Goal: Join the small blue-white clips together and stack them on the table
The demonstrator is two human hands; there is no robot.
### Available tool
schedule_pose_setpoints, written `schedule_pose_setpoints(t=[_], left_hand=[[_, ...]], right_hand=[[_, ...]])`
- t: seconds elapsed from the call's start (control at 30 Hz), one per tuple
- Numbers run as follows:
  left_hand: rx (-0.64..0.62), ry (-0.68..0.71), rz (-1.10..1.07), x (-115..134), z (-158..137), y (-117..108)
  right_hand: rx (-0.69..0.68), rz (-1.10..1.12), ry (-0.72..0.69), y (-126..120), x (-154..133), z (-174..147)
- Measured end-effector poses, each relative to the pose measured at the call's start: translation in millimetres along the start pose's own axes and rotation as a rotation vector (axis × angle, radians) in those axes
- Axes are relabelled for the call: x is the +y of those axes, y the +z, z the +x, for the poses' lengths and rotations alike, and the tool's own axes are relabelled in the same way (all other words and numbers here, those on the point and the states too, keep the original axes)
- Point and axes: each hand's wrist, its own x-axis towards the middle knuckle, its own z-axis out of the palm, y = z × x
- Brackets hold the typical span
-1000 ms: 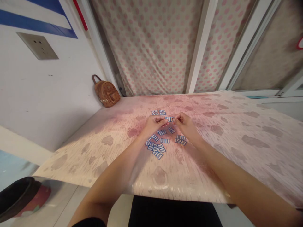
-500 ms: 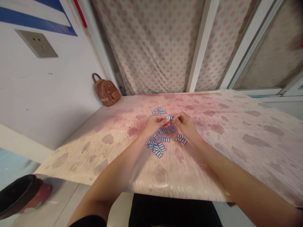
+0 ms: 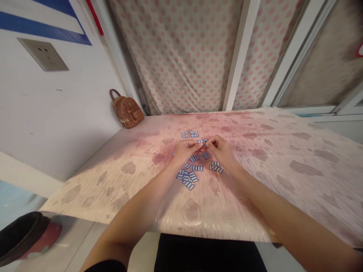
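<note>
Just above the table, my left hand (image 3: 185, 150) pinches a small blue-and-white striped piece (image 3: 202, 141) between thumb and fingers. The fingertips of my right hand (image 3: 222, 150) are closed on the right end of the same piece and partly cover it. Nearer to me lies a loose heap of similar striped pieces (image 3: 187, 178). A few more, such as a flat strip (image 3: 197, 168) and a small stack (image 3: 216, 167), are spread below the hands. Beyond my left hand, more pieces (image 3: 190, 134) lie in a neat group. Their exact kind is too small to make out.
A patterned tablecloth (image 3: 136, 189) covers the table. At the back left, a small brown backpack-shaped bag (image 3: 129, 112) leans by the wall. A dark-mouthed bin (image 3: 31, 238) stands on the floor at lower left. A dotted curtain (image 3: 181, 56) hangs behind the table.
Both hands stay in nearly the same place. My right thumb and fingers have shifted slightly left over the held piece. The pieces on the table look unmoved.
</note>
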Motion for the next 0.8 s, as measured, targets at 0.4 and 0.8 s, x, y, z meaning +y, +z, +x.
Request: schedule_pose_setpoints(t=[0.4,0.8], left_hand=[[-0.005,-0.024,0.024,4,-3,-2],[0.005,-0.007,-0.003,10,1,-11]], right_hand=[[0.002,0.012,0.021,1,-2,-1],[-0.116,-0.173,-0.263,-5,-8,-3]])
